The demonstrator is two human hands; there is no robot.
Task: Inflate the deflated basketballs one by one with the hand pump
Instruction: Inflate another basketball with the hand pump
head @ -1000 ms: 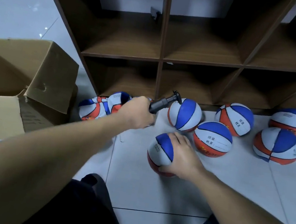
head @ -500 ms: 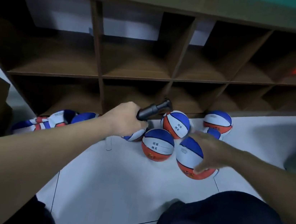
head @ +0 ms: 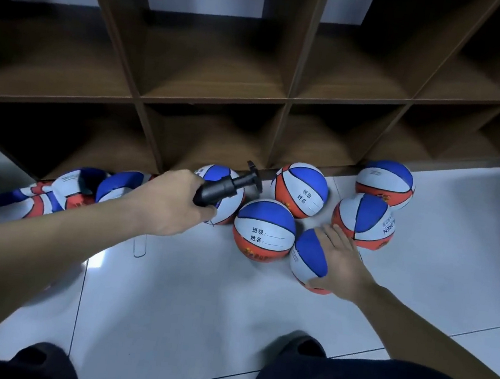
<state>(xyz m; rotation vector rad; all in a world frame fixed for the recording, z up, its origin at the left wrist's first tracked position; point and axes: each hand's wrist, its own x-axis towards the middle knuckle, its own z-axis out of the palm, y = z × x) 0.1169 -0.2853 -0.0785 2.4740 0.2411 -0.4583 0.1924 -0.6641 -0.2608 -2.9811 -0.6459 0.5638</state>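
My left hand (head: pixel 173 204) grips the barrel of a black hand pump (head: pixel 227 186), whose T-handle points up and right over the balls. My right hand (head: pixel 341 261) holds the right side of a round blue, white and orange basketball (head: pixel 306 260) that sits on the floor, with fingers over its top and thumb under its near edge. Several other inflated basketballs (head: pixel 264 229) crowd just behind it along the shelf foot. Flat, crumpled deflated basketballs (head: pixel 51 195) lie in a heap at the left, partly behind my left forearm.
A brown wooden cubby shelf (head: pixel 211 108) with bare compartments stands right behind the balls. A thin clear loop (head: pixel 140 248) lies on the white tile floor (head: pixel 195 303) below my left wrist. My dark trouser knees and a shoe (head: pixel 301 345) fill the bottom edge.
My right hand carried the ball from the middle of the floor to the right and set it among the inflated ones. The view swung right, off the cardboard box. The pump stays in my left hand.
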